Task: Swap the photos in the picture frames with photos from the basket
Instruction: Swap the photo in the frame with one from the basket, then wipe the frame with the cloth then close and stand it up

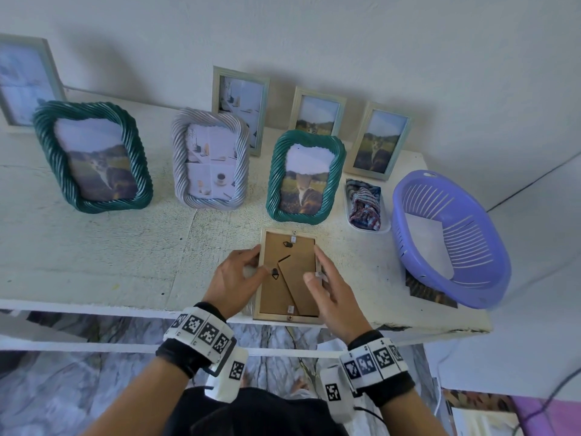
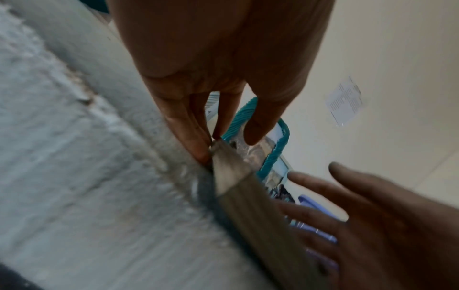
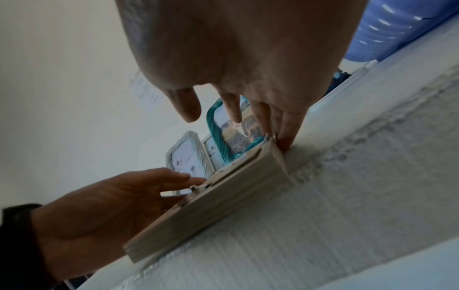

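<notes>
A pale wooden picture frame (image 1: 288,314) (image 2: 236,176) (image 3: 223,196) lies face down at the table's front edge, its brown backing and folded stand up. My left hand (image 1: 261,262) (image 2: 226,145) touches the frame's left edge with straight fingers, the thumb beside a black clip (image 1: 275,274). My right hand (image 1: 314,265) (image 3: 238,127) rests its fingertips along the right edge, thumb over the backing. The purple basket (image 1: 471,215) sits to the right with a pale sheet (image 1: 427,243) inside.
Two teal twisted frames (image 1: 91,158) (image 1: 303,177) and a silver one (image 1: 209,158) stand behind, with several pale frames by the wall. A white tray (image 1: 388,229) holds a striped cloth. Dark photos (image 1: 430,294) lie under the basket. The table edge (image 1: 94,305) is close.
</notes>
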A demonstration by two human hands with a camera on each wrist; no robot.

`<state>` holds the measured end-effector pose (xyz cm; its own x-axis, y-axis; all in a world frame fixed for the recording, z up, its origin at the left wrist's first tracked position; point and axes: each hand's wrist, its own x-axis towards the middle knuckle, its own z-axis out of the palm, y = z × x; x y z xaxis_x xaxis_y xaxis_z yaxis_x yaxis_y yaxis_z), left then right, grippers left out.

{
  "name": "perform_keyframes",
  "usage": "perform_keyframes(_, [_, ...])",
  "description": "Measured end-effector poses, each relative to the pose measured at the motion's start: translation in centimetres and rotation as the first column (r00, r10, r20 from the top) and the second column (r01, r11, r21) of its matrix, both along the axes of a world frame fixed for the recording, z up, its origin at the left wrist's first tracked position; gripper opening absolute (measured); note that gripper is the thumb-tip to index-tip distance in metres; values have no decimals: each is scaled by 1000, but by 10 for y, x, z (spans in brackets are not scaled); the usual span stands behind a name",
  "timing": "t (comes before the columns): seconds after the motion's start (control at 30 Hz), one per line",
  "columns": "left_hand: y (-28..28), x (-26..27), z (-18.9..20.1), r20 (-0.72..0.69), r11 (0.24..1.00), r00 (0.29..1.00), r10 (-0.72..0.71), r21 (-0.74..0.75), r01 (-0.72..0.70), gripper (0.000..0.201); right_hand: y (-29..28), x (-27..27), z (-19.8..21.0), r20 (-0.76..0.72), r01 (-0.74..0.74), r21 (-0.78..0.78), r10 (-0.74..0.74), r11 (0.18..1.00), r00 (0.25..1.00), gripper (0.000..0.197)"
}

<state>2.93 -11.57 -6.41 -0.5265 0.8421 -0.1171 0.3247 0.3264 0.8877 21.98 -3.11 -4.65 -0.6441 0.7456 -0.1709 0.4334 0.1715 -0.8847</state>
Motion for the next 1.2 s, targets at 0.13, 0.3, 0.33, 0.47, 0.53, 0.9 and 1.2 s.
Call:
perform_keyframes(0.13, [7,-1,11,285,993,951,116,1,-122,32,5,2,4,-44,29,-70,-32,997,998,72])
perform_keyframes(0.3, [15,16,47,558,964,822,113,137,-226,18,8,9,21,-59,37,-84,-42,996,997,64])
perform_keyframes(0.33, [18,21,55,600,963,797,67,171,-209,20,9,11,29,-85,49,-88,-57,995,995,55])
perform_keyframes(0.47, [33,39,66,647,976,757,-93,208,-58,29,19,26,52,-95,100,-81,-107,992,990,43])
perform_keyframes(0.53, [43,44,55,578,988,812,-87,156,-5,26,26,36,55,-50,112,-43,-114,993,992,44])
perform_keyframes(0.9, [44,62,21,556,995,831,-1,84,-55,36,42,55,44,-268,261,-422,-395,868,879,31])
perform_keyframes(1.2, [25,33,31,535,925,845,25,308,-222,42,58,15,41,-39,153,107,-150,982,988,34])
